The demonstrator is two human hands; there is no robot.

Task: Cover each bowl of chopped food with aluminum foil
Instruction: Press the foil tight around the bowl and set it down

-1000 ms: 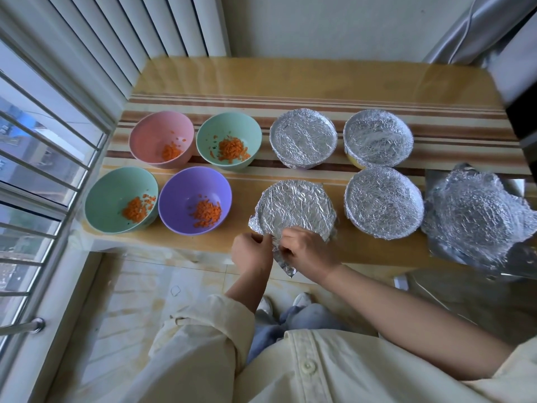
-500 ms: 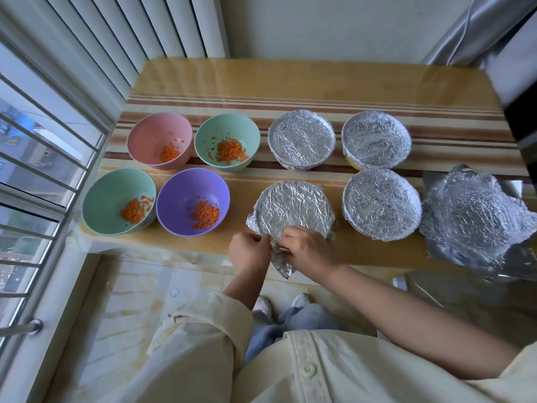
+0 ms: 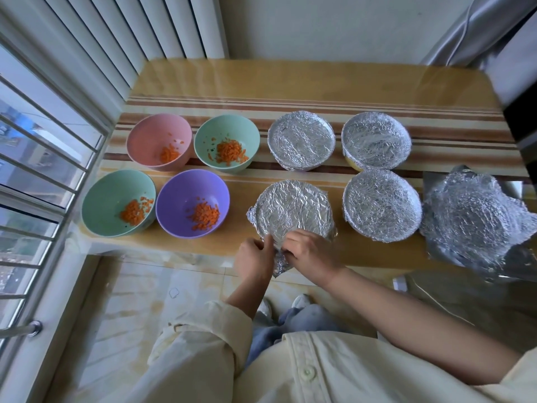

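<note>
At near table (image 3: 180, 245) edge | left hand (image 3: 255, 257) and right hand (image 3: 312, 254) pinch foil flap (image 3: 280, 264) of fourth bowl (image 3: 293, 210) | three covered bowls (image 3: 382, 209) right | four open bowls (image 3: 191, 203) left remain, judged nearly half done

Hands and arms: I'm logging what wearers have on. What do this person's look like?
The left hand and right hand are bare: no gloves, rings or watch visible. The left arm wears a cream sleeve with a folded-back cuff; the right forearm is bare. The shirt is cream, buttoned.
</note>
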